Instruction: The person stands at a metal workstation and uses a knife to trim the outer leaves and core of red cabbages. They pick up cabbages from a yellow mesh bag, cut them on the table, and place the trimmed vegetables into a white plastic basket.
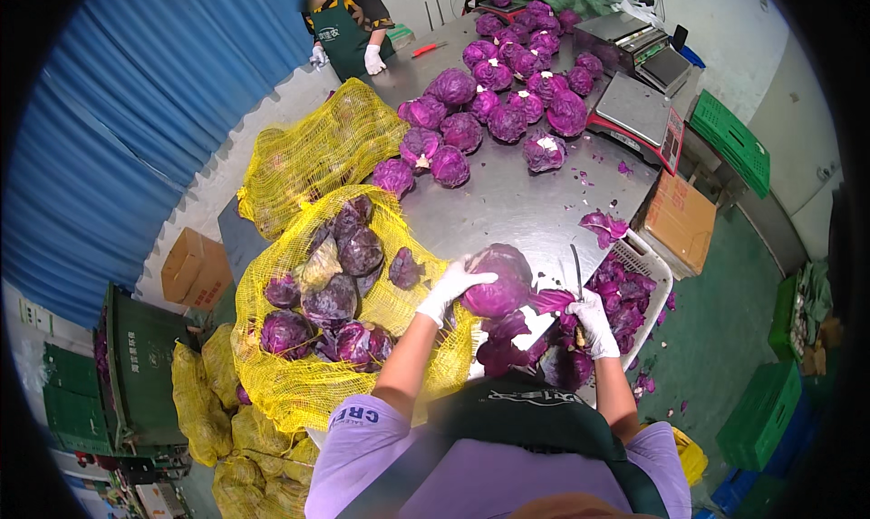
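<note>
White gloves cover both of my hands. My left hand (pixel 462 284) grips a large red cabbage (pixel 501 280) at the near edge of the steel table (pixel 469 210). In my right hand (pixel 593 320) is a knife (pixel 577 267), its dark blade pointing away from me. A loose purple leaf (pixel 552 301) stretches between the cabbage and my right hand; whether it is still attached I cannot tell. Below my hands lie stripped outer leaves (pixel 506 342). On my left, an opened yellow mesh sack (pixel 408 301) holds several untrimmed cabbages (pixel 329 300).
Several trimmed cabbages (pixel 506 123) cover the far table, beside a red-framed scale (pixel 632 111). A white crate (pixel 656 264) of leaves stands at right. Behind the opened sack lies a full mesh sack (pixel 319 152). A co-worker (pixel 350 26) stands across, near an orange-handled knife (pixel 427 49).
</note>
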`<action>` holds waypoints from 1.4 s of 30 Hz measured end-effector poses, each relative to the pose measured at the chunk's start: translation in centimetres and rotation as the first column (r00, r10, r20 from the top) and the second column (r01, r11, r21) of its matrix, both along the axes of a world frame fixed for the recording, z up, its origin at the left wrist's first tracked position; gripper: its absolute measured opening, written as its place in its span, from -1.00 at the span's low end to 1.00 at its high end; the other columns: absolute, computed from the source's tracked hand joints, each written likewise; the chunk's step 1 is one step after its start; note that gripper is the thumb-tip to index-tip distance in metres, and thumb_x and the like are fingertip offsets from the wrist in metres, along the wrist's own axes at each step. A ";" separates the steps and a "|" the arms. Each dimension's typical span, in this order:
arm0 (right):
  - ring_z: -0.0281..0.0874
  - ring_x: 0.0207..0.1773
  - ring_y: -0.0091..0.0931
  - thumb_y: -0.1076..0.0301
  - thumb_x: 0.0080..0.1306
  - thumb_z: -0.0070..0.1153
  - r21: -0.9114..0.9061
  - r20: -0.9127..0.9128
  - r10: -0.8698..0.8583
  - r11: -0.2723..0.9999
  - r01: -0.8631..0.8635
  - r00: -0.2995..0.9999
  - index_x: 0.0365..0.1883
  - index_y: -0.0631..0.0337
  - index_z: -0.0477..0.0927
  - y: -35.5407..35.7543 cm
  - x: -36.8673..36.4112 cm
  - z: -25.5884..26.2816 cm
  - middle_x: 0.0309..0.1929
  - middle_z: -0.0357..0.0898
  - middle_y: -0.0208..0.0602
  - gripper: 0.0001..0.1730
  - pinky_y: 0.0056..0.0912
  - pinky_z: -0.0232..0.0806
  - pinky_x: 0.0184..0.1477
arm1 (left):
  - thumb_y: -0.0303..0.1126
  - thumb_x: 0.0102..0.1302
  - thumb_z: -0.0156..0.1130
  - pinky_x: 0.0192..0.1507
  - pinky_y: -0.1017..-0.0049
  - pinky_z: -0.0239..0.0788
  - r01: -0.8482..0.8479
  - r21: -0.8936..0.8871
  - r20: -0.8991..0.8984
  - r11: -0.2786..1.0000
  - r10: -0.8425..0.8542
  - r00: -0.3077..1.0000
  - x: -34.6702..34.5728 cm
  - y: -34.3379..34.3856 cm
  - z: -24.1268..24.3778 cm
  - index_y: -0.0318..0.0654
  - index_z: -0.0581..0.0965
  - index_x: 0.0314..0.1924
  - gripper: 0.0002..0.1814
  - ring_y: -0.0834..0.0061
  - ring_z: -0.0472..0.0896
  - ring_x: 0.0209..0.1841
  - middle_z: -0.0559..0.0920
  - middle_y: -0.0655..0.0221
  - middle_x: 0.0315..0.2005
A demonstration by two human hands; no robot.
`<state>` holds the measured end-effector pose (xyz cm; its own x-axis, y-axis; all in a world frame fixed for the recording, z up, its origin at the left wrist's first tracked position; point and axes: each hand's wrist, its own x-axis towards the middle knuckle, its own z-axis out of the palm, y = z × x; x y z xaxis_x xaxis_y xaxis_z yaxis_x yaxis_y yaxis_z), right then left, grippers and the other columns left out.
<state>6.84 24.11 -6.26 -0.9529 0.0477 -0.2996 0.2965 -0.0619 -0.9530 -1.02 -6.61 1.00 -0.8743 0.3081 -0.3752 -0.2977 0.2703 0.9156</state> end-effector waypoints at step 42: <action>0.56 -0.54 -0.58 0.49 0.18 0.08 -0.272 0.155 -0.156 0.942 0.194 0.975 -0.13 0.19 0.60 -3.6 4.5 -2.2 -0.44 0.63 -0.43 -0.74 -0.57 0.35 -0.55 | 0.30 -0.19 0.50 0.50 0.20 -0.14 -0.048 -0.533 -0.272 0.845 -0.117 0.955 6.3 3.0 -2.1 -0.39 -0.11 0.48 0.46 -0.07 -0.08 0.52 -0.08 -0.21 0.45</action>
